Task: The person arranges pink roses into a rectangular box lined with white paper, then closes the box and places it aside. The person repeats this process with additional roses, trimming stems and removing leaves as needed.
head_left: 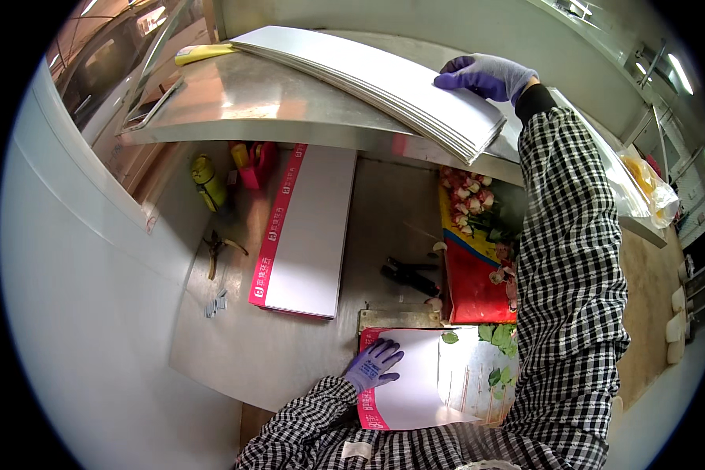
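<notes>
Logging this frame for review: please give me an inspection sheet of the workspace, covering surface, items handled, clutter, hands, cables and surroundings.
Surface: metal worktable, with a metal shelf above it.
Items handled: stack of white sheets on the shelf; pink-edged white sheet on the worktable.
Clutter: pink-edged white stack, yellow-green bottle, hand tool with two handles, black tool, small silvery pieces.
Hands: gloved; left hand flat on the pink-edged white sheet; right hand on the shelf stack's top, grip unclear.
Cables: nothing seen.
Surroundings: white wall panel at left, lit lamp upper right.
</notes>
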Demonstrator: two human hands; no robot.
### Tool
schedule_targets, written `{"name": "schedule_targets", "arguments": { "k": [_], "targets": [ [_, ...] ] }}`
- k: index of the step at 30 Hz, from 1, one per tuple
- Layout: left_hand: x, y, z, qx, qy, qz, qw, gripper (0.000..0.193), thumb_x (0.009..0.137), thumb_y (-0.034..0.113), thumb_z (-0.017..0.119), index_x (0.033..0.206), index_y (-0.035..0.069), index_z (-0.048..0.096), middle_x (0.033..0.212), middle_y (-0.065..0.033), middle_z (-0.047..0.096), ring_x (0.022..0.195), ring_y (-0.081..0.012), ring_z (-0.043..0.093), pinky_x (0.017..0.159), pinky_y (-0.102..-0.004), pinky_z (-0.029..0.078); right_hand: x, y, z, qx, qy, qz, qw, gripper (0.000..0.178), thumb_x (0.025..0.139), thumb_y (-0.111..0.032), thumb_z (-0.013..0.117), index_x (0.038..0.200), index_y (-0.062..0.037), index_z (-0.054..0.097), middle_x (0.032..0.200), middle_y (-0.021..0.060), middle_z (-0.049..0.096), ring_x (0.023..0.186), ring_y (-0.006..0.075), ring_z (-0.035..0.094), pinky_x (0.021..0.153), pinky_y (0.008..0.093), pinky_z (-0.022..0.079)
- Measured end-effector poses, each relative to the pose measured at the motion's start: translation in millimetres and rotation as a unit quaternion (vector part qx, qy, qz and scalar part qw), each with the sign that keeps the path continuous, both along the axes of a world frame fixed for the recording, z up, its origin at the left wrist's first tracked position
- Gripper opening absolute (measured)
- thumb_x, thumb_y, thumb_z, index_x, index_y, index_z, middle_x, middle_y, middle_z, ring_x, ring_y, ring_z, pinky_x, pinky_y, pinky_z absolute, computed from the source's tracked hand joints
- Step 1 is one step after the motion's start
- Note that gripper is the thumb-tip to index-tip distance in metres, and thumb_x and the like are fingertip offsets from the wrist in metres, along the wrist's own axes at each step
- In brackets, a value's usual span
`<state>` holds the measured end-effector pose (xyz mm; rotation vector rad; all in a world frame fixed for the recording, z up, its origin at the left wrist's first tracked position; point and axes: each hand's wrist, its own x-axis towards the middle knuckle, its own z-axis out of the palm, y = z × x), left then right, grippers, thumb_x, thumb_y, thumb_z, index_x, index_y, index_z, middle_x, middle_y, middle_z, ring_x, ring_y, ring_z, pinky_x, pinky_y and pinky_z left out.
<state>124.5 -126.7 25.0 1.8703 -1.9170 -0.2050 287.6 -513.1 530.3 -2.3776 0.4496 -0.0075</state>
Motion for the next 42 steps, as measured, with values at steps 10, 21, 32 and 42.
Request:
{"name": "schedule_targets", "arguments": {
  "k": [10,21,32,42],
  "targets": [
    [0.9,6.5,17.3,0.066,0.021,-0.013,0.997,0.068,0.091,0.051,0.05,0.142,0.007,0.039,0.146,-0.0148,0.038,0.137,-0.0302,0.032,0.118,-0.0465,0.019,-23.1,24.6,19.7,0.02,-0.076,-0.065,0.995,0.027,0.089,-0.027,0.068,0.101,-0.0023,0.064,0.089,0.003,0.065,0.079,0.0099,0.06,0.073,0.0261,0.05],
    [-1.7,-0.8,13.1,0.052,0.003,-0.038,0.998,0.075,0.091,0.056,0.048,0.147,0.01,0.032,0.153,-0.0135,0.029,0.142,-0.0308,0.025,0.119,-0.0466,0.016,5.5,-62.1,29.6,-0.191,-0.084,0.02,0.978,0.031,0.091,-0.021,0.064,0.114,0.0006,0.067,0.115,0.013,0.067,0.108,0.0185,0.061,0.098,0.025,0.044],
    [7.3,1.2,22.6,0.099,-0.02,-0.031,0.994,0.079,0.089,0.058,0.047,0.148,0.008,0.03,0.155,-0.0111,0.026,0.144,-0.0282,0.018,0.12,-0.0433,0.008,-324.9,169.2,-206.9,0.33,-0.094,-0.208,0.916,0.039,0.095,-0.017,0.056,0.13,-0.0024,0.049,0.115,0.0068,0.059,0.103,0.0142,0.056,0.084,0.03,0.048],
    [0.6,-7.5,22.9,0.214,-0.103,-0.019,0.971,0.059,0.092,0.042,0.042,0.138,0.006,0.046,0.152,-0.0108,0.034,0.139,-0.0304,0.03,0.119,-0.0465,0.013,-365.3,244.7,-452.6,0.383,-0.02,-0.227,0.895,0.022,0.095,-0.02,0.058,0.102,0.0001,0.051,0.088,-0.0001,0.053,0.079,0.0094,0.045,0.071,0.0266,0.041]
  ]
}}
